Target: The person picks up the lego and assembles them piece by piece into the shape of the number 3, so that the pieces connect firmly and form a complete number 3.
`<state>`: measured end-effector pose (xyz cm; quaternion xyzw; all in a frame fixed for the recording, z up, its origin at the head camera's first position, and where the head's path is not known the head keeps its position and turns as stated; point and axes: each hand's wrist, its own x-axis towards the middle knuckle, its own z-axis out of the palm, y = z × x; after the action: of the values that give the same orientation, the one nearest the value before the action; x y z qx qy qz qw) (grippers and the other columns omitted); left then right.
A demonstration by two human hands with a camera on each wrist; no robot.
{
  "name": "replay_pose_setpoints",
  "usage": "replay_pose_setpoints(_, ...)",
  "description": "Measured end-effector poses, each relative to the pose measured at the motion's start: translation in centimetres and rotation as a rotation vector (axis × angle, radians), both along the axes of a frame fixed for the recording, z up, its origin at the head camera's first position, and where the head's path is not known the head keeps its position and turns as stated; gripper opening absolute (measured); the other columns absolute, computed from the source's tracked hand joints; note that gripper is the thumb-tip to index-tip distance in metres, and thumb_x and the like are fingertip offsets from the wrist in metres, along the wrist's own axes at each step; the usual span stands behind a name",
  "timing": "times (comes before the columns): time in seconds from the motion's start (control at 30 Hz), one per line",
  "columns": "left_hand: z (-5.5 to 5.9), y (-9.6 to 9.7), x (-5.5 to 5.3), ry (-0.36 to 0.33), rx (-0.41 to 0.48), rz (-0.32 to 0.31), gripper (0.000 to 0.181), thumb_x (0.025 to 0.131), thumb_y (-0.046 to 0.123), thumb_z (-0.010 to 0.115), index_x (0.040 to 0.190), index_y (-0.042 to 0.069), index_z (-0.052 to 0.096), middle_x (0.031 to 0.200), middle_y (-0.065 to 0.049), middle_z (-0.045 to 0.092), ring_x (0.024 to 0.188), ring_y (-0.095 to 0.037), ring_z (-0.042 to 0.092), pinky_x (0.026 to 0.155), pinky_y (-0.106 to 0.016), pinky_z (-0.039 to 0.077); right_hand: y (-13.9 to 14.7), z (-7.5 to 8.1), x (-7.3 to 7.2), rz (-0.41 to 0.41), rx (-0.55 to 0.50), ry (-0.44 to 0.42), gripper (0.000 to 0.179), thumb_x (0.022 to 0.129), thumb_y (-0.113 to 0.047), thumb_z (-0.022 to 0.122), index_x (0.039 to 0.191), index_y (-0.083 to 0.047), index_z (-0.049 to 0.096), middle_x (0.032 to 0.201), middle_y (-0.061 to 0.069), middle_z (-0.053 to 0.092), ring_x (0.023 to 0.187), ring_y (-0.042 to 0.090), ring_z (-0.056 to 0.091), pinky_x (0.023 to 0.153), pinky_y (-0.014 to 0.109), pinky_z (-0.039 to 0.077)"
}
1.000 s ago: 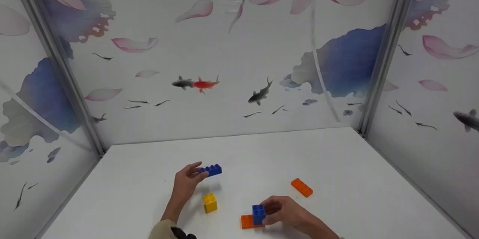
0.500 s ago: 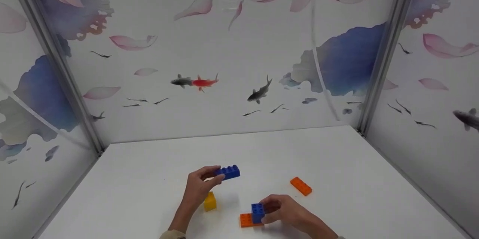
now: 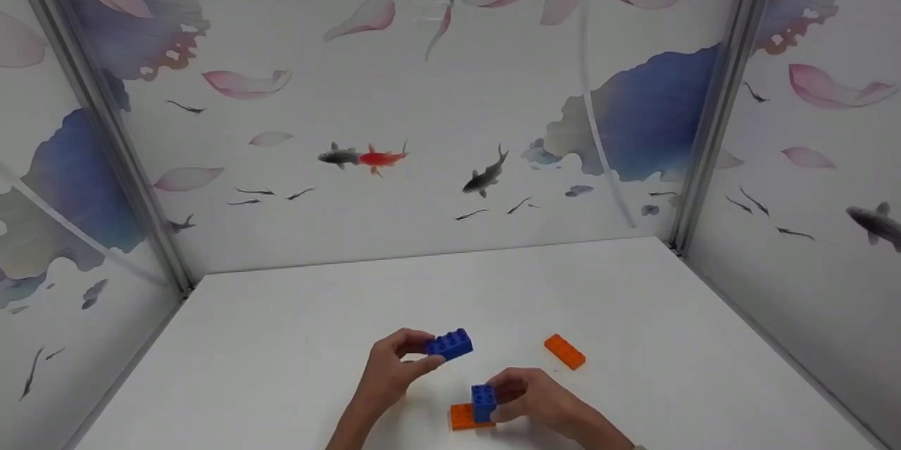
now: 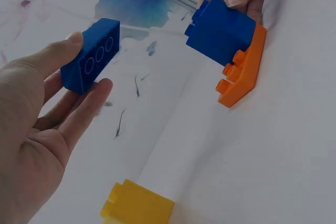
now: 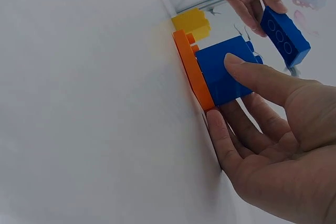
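My left hand (image 3: 395,372) pinches a long blue building brick (image 3: 450,344) between thumb and fingers, raised over the table, studs facing up. In the left wrist view its hollow underside shows three rings. Lower and to the right, my right hand (image 3: 538,397) grips a tall blue brick (image 3: 483,402) that sits upright on one end of a flat orange brick (image 3: 461,416). Several bare orange studs show on the plate's left part. In the right wrist view, the thumb lies on the blue brick's side and a fingertip meets the end of the orange brick (image 5: 191,69).
A second flat orange brick (image 3: 564,351) lies on the white table (image 3: 338,309), behind and right of my right hand. A yellow brick (image 4: 139,203) stands below my left hand, hidden behind it in the head view. Printed panels (image 3: 422,98) wall the table.
My left hand has carried the long blue brick to the right and nearer, close above the tall blue brick, now covering the yellow brick. My right hand has stayed in place.
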<state>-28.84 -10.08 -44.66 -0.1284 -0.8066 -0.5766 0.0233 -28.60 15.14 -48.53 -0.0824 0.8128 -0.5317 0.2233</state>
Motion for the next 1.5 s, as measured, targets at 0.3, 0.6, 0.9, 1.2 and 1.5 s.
replay_pose_setpoints(0.3,-0.3,0.5,0.9,-0.012,-0.054,-0.116,0.044,0.072,0.043,0.073,0.105,0.016,0.062,0.102,0.000,0.065,0.096,-0.014,0.061,0.093,-0.041,0.049,0.0,0.1,0.4,0.034,-0.037,0.010,0.041,0.070,-0.020,0.078,0.108,-0.017,0.063,0.105,0.002,0.066,0.093,0.018,0.059,0.093,0.043,0.048)
replay_pose_setpoints(0.6,-1.2,1.5,0.8,-0.074,-0.102,-0.185,0.040,0.072,0.042,0.074,0.104,0.020,0.064,0.100,0.005,0.066,0.095,-0.012,0.061,0.083,-0.033,0.054,0.5,0.1,0.2,0.060,-0.071,0.024,0.037,0.073,-0.019,0.076,0.107,-0.016,0.063,0.104,0.002,0.067,0.093,0.019,0.059,0.095,0.048,0.043)
replay_pose_setpoints(0.9,-1.8,1.5,0.7,-0.103,-0.109,-0.206,0.036,0.072,0.038,0.076,0.100,0.020,0.062,0.101,0.004,0.065,0.095,-0.013,0.062,0.086,-0.035,0.053,0.4,0.2,0.3,0.051,-0.059,0.021,0.039,0.072,-0.019,0.077,0.107,-0.015,0.063,0.104,0.002,0.066,0.093,0.019,0.059,0.094,0.046,0.045)
replay_pose_setpoints(1.2,-1.8,1.5,0.8,-0.125,-0.107,-0.229,0.045,0.072,0.036,0.076,0.110,0.017,0.062,0.107,0.002,0.064,0.095,-0.015,0.062,0.084,-0.035,0.054,0.4,0.2,0.3,0.048,-0.072,0.030,0.040,0.071,-0.018,0.077,0.108,-0.015,0.063,0.105,0.002,0.066,0.095,0.018,0.059,0.095,0.047,0.044)
replay_pose_setpoints(1.5,-1.9,1.6,0.9,-0.168,-0.101,-0.245,0.038,0.072,0.034,0.076,0.106,0.023,0.065,0.105,0.001,0.065,0.085,-0.015,0.062,0.065,-0.030,0.057,0.5,0.2,0.3,0.055,-0.096,0.025,0.040,0.071,-0.017,0.077,0.108,-0.014,0.063,0.105,0.003,0.066,0.095,0.018,0.059,0.095,0.045,0.045)
